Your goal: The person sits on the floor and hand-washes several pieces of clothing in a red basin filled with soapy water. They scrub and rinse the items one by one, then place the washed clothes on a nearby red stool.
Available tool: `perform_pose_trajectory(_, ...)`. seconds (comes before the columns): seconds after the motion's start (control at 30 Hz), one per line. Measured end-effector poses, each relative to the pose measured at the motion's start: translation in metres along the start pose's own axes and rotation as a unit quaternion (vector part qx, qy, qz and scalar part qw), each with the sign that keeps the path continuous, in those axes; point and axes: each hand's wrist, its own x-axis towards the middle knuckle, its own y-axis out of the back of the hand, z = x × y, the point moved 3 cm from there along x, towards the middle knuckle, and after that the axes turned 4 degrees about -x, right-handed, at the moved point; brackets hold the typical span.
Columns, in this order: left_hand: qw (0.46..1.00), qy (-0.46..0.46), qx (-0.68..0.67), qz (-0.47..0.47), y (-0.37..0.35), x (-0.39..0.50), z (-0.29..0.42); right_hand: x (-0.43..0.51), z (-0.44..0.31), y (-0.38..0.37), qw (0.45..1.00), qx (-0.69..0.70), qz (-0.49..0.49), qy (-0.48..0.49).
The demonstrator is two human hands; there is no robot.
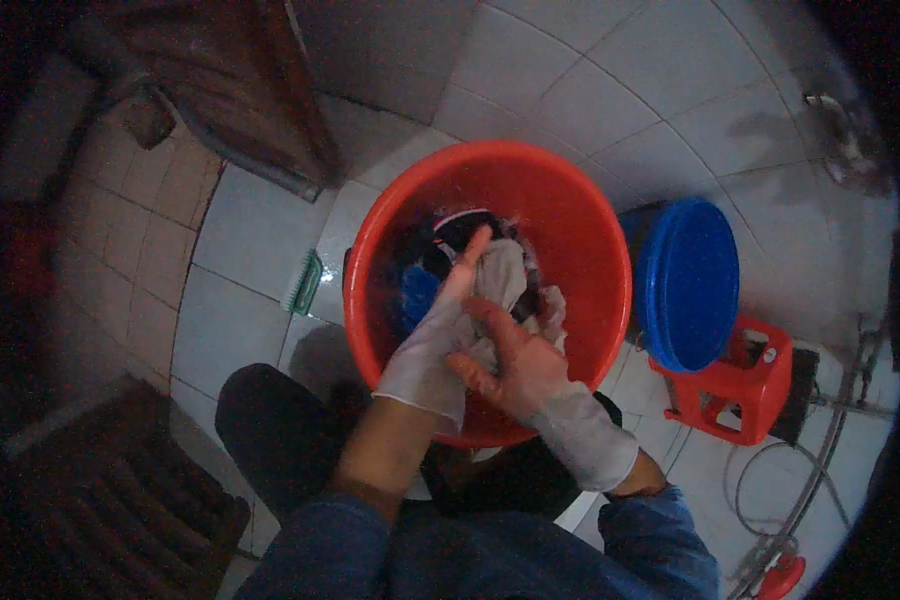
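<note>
Before me stands a large red plastic basin (577, 225) with wet-looking clothes in it. My left hand (461, 292), in a thin whitish glove, lies along the left side of a light grey cloth (502, 274). From the right my right hand (514, 352), gloved too, presses against the lower part of that cloth, its fingers bent towards my left hand. The cloth is held between both hands. Under and behind it lie a dark cloth with a pale edge (465, 225) and a blue cloth (420, 292). The undersides of my hands are hidden.
A blue round lid or tub (694, 285) stands upright right of the basin, by a red plastic stool (765, 390). A green scrubbing brush (305, 281) lies on the tiles at left. A hose (825, 465) runs at lower right; a dark slatted seat (135, 480) is at lower left.
</note>
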Motion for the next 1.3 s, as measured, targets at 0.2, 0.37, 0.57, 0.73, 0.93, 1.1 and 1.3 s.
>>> perform_pose_trajectory(0.2,0.994,-0.075,-0.003,0.085,0.03,0.014,-0.003,0.053,0.039,-0.025,0.932,0.195,-0.038,-0.303)
perform_pose_trajectory(0.37,0.998,-0.019,-0.048,0.038,0.013,0.002,0.004,0.052,0.016,-0.033,0.958,0.202,0.055,-0.195)
perform_pose_trajectory(0.57,0.99,-0.043,-0.011,0.131,-0.021,-0.025,0.015,0.1,0.079,-0.087,0.8,0.543,0.042,-0.253)
perform_pose_trajectory(0.73,0.99,-0.11,-0.075,0.049,-0.009,-0.009,0.034,0.089,0.098,-0.114,0.744,0.625,-0.042,-0.232)
perform_pose_trajectory(0.93,0.977,-0.069,0.009,0.2,0.045,0.023,0.013,0.049,0.079,-0.065,0.817,0.468,-0.006,-0.336)
perform_pose_trajectory(1.1,0.991,0.091,-0.077,-0.061,0.049,0.03,0.02,0.009,0.009,-0.018,0.993,0.053,0.099,-0.046)
perform_pose_trajectory(1.3,0.974,-0.047,0.126,0.181,0.033,0.015,0.019,0.08,0.058,-0.04,0.804,0.518,0.116,-0.268)
